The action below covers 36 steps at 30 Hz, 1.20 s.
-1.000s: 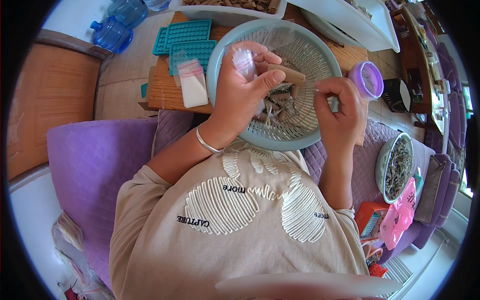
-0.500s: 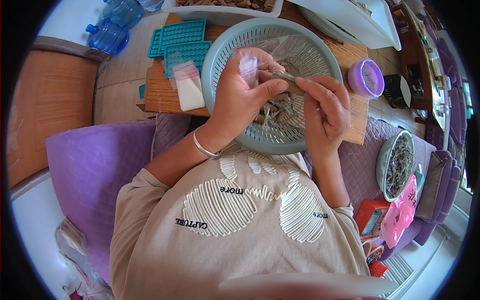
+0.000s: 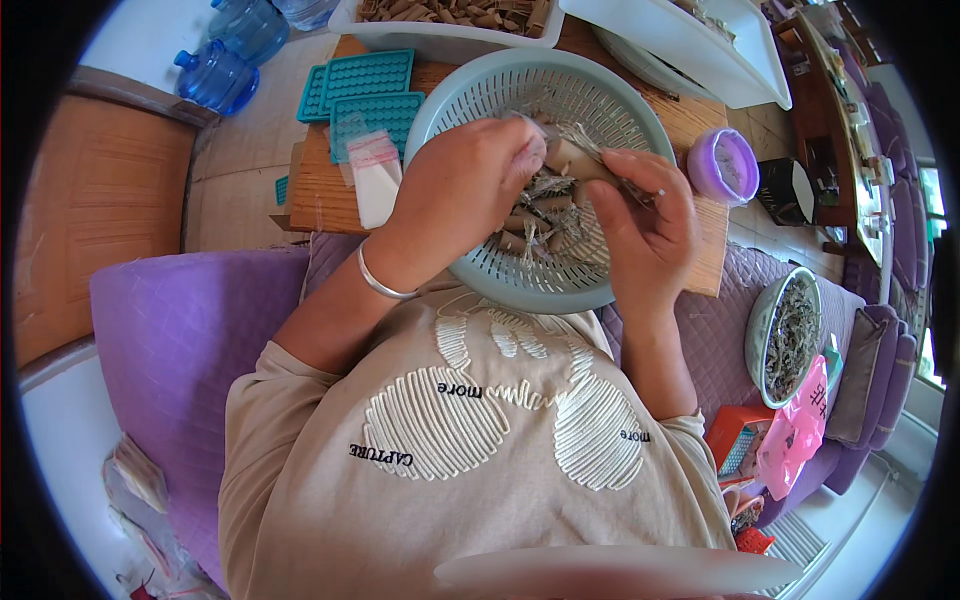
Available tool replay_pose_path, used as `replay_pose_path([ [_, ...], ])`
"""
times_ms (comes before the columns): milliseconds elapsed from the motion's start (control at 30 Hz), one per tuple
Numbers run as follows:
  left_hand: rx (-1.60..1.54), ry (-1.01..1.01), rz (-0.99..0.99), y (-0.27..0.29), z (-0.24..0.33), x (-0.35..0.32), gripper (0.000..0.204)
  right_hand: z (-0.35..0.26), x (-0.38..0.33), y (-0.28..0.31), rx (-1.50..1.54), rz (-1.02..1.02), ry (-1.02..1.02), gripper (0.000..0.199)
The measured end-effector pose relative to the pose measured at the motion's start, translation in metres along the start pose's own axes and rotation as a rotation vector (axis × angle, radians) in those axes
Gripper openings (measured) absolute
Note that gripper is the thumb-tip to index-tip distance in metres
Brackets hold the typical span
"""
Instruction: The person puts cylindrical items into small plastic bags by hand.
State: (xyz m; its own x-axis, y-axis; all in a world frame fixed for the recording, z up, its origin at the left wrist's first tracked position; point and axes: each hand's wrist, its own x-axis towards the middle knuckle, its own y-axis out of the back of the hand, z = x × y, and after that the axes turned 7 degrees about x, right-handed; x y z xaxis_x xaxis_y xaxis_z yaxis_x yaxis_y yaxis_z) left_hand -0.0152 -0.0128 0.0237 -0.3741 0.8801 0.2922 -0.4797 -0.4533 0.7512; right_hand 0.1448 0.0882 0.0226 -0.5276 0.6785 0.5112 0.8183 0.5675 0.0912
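Note:
My left hand (image 3: 475, 170), a bracelet at its wrist, is closed over the left part of a grey-green colander (image 3: 437, 92). It grips a clear plastic bag (image 3: 533, 135), mostly hidden by the fingers. Opposite it, my right hand (image 3: 650, 205) is bent with fingertips and thumb on a tuft of dry greyish strands (image 3: 580, 138). A short brown tube-like piece (image 3: 575, 158) shows between the hands; I cannot tell whether it is held. More brown pieces and shredded strands (image 3: 545, 205) lie in the colander below.
Teal moulded trays (image 3: 370, 72) and a stack of small clear bags (image 3: 377, 195) lie left on the wooden table (image 3: 325, 195). A white bin of brown pieces (image 3: 455, 35) stands behind; a purple tub (image 3: 722, 165) is right. A bowl of strands (image 3: 758, 335) rests on the purple sofa.
My left hand has turned palm-down and its fingers have closed over the bag, which was spread out before. The strands by my right hand have fanned out, and the colander's contents show more.

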Motion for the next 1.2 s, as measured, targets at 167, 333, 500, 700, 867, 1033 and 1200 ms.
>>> replay_pose_path([
  [167,0.013,-0.108,0.247,0.002,0.012,-0.002,0.011,0.017,0.002,-0.001,-0.039,0.081,-0.080,0.026],
  [333,-0.043,-0.047,0.164,0.004,0.009,-0.002,0.016,0.014,0.002,0.002,-0.069,0.123,0.036,0.028],
  [500,0.087,-0.126,0.068,0.004,0.007,0.000,0.012,-0.013,0.022,0.000,-0.174,0.064,0.301,0.026],
  [700,0.158,-0.218,0.127,0.006,0.011,0.002,0.013,-0.008,0.030,-0.001,-0.353,-0.133,0.391,0.023],
  [867,0.141,-0.270,0.199,-0.001,0.007,-0.001,0.017,-0.010,0.027,0.006,-0.419,-0.207,0.297,0.023],
  [1033,0.207,-0.296,0.249,-0.012,0.000,-0.001,0.028,-0.013,0.032,0.011,-0.387,-0.322,0.278,0.019],
  [1200,0.166,-0.240,0.286,-0.014,0.003,-0.002,0.040,-0.013,0.033,0.012,-0.375,-0.338,0.310,0.018],
])
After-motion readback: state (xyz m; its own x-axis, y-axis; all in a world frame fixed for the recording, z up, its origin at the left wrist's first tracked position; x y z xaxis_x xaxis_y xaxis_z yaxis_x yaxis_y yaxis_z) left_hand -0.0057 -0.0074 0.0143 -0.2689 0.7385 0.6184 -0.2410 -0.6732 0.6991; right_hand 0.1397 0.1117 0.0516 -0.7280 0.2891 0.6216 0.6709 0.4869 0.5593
